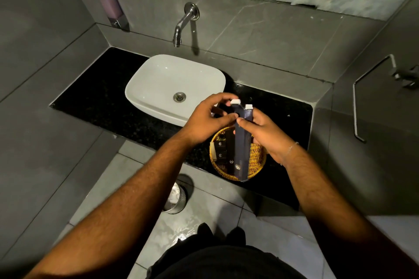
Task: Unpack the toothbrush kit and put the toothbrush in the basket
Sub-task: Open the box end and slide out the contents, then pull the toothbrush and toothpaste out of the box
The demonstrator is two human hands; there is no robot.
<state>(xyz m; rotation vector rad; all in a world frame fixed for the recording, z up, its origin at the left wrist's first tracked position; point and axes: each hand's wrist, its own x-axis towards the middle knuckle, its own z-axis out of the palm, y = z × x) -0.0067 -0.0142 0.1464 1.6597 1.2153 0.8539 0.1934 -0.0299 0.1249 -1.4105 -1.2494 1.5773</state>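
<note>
Unpacking under way: right hand (269,136) grips the long dark cardboard toothbrush box (241,142) above the round wicker basket (256,161); left hand (208,120) fingers pinch its opened white flaps. Next, presumably: draw out the toothbrush.

Single head-worn view, wide-angle, looking forward and steeply down. It faces the back wall tap (184,22) and sink (158,81). The black worktop's (95,95) front edge crosses mid-frame; both forearms rise from the bottom corners, close to the lens.
</note>
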